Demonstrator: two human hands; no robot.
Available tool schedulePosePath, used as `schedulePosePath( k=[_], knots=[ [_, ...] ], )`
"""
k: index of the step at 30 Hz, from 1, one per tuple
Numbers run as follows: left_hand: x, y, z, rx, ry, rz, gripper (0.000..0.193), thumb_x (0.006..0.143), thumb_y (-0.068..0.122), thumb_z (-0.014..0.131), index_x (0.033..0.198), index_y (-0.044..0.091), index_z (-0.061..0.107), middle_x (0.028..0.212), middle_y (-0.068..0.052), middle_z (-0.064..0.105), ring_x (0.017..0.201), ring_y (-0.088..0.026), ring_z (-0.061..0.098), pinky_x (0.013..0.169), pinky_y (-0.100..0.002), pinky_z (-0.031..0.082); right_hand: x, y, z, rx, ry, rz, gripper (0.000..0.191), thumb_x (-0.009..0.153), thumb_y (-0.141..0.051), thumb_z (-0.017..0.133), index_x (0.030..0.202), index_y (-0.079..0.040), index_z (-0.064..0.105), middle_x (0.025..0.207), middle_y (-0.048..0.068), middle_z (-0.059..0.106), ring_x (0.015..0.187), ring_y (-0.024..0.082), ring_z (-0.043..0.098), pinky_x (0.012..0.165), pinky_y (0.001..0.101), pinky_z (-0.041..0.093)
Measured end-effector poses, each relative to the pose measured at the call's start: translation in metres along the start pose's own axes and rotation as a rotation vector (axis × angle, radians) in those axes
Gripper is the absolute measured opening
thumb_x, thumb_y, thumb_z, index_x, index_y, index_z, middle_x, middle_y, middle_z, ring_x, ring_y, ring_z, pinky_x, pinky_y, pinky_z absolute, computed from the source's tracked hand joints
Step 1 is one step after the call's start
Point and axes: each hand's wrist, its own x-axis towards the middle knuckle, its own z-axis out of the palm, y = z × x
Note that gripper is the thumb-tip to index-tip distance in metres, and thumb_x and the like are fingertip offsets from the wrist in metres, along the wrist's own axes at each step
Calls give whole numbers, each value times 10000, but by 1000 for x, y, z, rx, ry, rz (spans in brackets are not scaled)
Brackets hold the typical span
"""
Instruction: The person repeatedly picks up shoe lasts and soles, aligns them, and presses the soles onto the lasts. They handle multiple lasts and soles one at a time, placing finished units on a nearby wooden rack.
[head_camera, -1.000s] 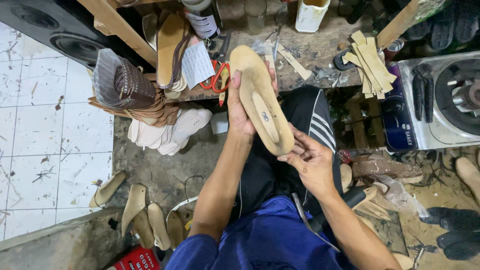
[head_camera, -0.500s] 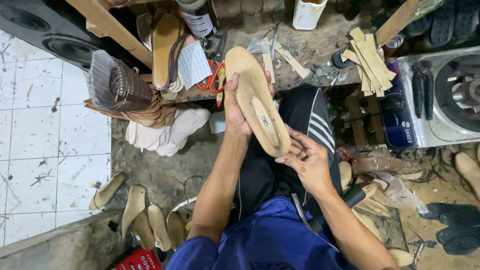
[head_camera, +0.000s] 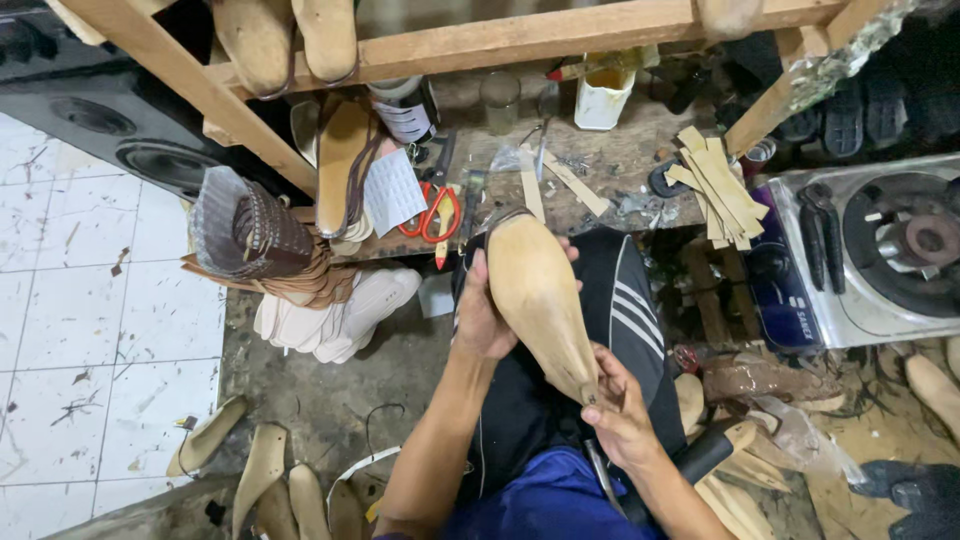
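On the far side, past the person's knees, stands the wooden desk (head_camera: 620, 165) w/ scissors (head_camera: 432, 212) and strips (head_camera: 715, 190). Over the lap is a tan shoe last (head_camera: 540, 300), tilted. Left hand (head_camera: 485, 315) fingers are clamped on its wide end; right hand (head_camera: 620, 410) fingers pinch the narrow end.
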Motion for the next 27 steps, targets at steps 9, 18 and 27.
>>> schedulePosePath(
  k=[9, 18, 27],
  knots=[
    [5, -3, 2, 61, 24, 15, 990, 945, 727, 596, 1553, -28, 395, 1492, -241, 517, 1368, -358, 553, 1145, -574, 479, 4, 9, -14, -38, 5, 0, 984, 606, -254, 877, 1438, 68, 461, 1329, 130, 601, 1272, 246, 563, 1128, 366, 387],
    [8, -16, 49, 204, 113, 122, 957, 816, 181, 843, 1603, 108, 302, 1410, -233, 555, 1175, -373, 642, 985, -515, 558, 14, -18, 5, 469, -65, 155, 961, 740, -301, 849, 1517, 5, 375, 1481, 189, 518, 1371, 373, 491, 1176, 602, 328],
    [54, -8, 32, 2016, -192, 341, 814, 790, 119, 804, 1523, 325, 516, 1385, -175, 571, 1206, -326, 616, 1021, -429, 513, 38, -83, -3, -666, 191, -751, 535, 965, -11, 636, 1456, 5, 423, 1477, 118, 483, 1420, 240, 509, 1248, 446, 392]
  ],
)
